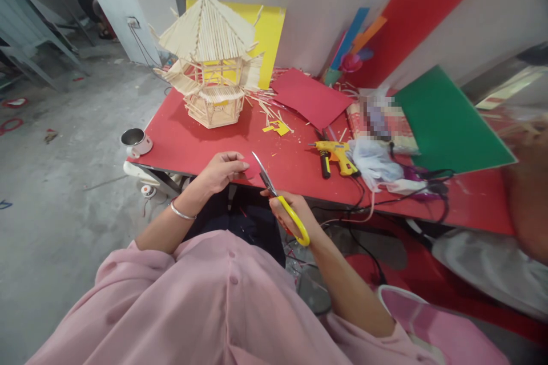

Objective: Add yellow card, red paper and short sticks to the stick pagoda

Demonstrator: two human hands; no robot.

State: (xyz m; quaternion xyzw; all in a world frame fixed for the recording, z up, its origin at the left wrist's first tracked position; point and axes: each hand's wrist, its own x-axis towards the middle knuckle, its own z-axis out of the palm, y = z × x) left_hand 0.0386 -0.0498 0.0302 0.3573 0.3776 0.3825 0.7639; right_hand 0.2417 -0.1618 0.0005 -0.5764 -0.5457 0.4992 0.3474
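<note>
My right hand (291, 211) grips a pair of scissors (295, 221) with yellow handles, its blades spread apart and pointing up and left over the table's front edge. To the left of the blades, my left hand (225, 171) is closed in a pinch, thumb against fingers. Something red may be between its fingertips, but against the red table I cannot make it out. Beyond the hands stands a pagoda model (209, 63) built of thin wooden sticks. Small yellow paper scraps (277, 127) lie on the red table (180, 151) between the model and the scissors.
A yellow glue gun (338, 157) lies to the right, near plastic bags (377, 162) and cables. Red card (310, 97), green card (456, 120) and loose sticks (268, 108) are farther back. A metal mug (136, 142) stands at the left corner. Part of another person shows at the right edge.
</note>
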